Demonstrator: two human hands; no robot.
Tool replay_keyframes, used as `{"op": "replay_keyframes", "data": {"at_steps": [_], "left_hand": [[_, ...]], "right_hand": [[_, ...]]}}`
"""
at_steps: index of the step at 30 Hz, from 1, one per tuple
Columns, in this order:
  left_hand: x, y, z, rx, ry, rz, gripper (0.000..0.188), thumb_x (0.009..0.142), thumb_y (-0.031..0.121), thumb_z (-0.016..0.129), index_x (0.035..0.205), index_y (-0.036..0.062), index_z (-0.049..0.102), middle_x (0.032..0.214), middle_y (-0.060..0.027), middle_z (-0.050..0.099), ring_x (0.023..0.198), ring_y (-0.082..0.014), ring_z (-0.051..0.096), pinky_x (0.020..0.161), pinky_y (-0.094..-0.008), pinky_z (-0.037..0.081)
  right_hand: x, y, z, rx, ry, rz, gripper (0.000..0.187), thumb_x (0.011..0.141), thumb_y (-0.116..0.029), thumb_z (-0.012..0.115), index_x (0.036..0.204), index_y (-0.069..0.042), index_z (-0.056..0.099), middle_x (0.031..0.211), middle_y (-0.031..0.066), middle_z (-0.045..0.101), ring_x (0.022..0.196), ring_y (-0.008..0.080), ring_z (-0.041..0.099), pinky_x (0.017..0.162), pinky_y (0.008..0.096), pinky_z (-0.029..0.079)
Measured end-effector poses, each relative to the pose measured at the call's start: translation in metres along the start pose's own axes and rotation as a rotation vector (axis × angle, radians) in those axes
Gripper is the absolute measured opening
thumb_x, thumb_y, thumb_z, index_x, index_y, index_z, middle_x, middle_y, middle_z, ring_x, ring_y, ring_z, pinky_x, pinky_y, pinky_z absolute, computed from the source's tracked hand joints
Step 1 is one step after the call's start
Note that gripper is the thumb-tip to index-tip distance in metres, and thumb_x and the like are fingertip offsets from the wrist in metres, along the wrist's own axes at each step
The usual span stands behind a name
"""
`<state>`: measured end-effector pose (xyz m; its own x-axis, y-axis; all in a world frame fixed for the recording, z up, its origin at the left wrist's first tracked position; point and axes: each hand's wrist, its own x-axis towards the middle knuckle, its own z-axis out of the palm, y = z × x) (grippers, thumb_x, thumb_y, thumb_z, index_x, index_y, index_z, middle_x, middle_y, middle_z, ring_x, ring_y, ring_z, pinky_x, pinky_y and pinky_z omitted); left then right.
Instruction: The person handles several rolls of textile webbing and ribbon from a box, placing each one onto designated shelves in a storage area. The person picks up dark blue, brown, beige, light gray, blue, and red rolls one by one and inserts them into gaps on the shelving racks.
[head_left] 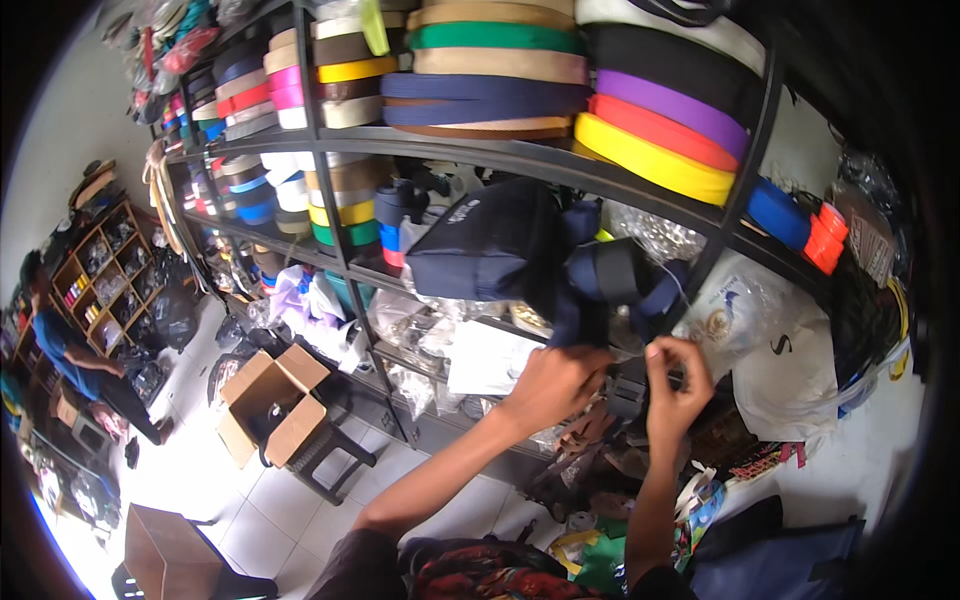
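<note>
Below the shelf [520, 158], left hand [553, 385] and right hand [678, 385] pinch-grip the soft, limp navy webbing strap [585, 300]; grasp near the buckle.

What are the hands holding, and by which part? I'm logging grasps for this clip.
The left hand grips the lower end of the navy webbing strap hanging off the shelf; the right hand pinches something small beside it, too small to tell.

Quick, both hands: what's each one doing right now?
Left hand: closed on the navy webbing strap.
Right hand: fingers pinched; held item too small to tell.
</note>
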<state>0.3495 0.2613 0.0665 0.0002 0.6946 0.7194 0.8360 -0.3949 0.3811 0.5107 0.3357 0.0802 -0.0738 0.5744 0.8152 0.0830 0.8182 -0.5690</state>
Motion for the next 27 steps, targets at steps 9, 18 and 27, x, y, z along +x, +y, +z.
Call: {"op": "replay_keyframes", "data": {"at_steps": [9, 18, 27], "left_hand": [[-0.179, -0.075, -0.096, -0.107, 0.017, -0.563, 0.018, 0.089, 0.017, 0.065, 0.104, 0.0115, 0.073, 0.078, -0.0096, 0.071, 0.063, -0.0275, 0.068, 0.062, -0.0378, 0.053], [-0.318, -0.139, -0.165, -0.096, -0.048, -0.807, 0.019, 0.086, 0.016, 0.065, 0.103, 0.0088, 0.069, 0.089, -0.0065, 0.074, 0.075, -0.0277, 0.070, 0.071, -0.0396, 0.055], [-0.513, -0.334, -0.182, 0.194, -0.201, -1.093, 0.022, 0.087, 0.024, 0.059, 0.092, 0.0077, 0.072, 0.089, -0.0182, 0.071, 0.085, -0.0385, 0.068, 0.077, -0.0466, 0.054]], "right_hand": [[-0.113, -0.059, 0.137, 0.265, -0.357, 0.238, 0.010, 0.081, -0.003, 0.073, 0.089, -0.002, 0.068, 0.076, 0.0032, 0.064, 0.068, 0.0112, 0.053, 0.064, 0.0255, 0.041], [-0.245, -0.085, 0.209, 0.247, -0.707, 0.599, 0.013, 0.086, -0.010, 0.072, 0.095, -0.001, 0.069, 0.081, 0.0026, 0.067, 0.071, 0.0081, 0.058, 0.064, 0.0232, 0.044], [-0.337, -0.082, 0.209, -0.030, -0.916, 0.849, 0.013, 0.085, -0.014, 0.070, 0.092, -0.003, 0.070, 0.082, 0.0073, 0.070, 0.074, 0.0155, 0.066, 0.064, 0.0293, 0.048]]}}
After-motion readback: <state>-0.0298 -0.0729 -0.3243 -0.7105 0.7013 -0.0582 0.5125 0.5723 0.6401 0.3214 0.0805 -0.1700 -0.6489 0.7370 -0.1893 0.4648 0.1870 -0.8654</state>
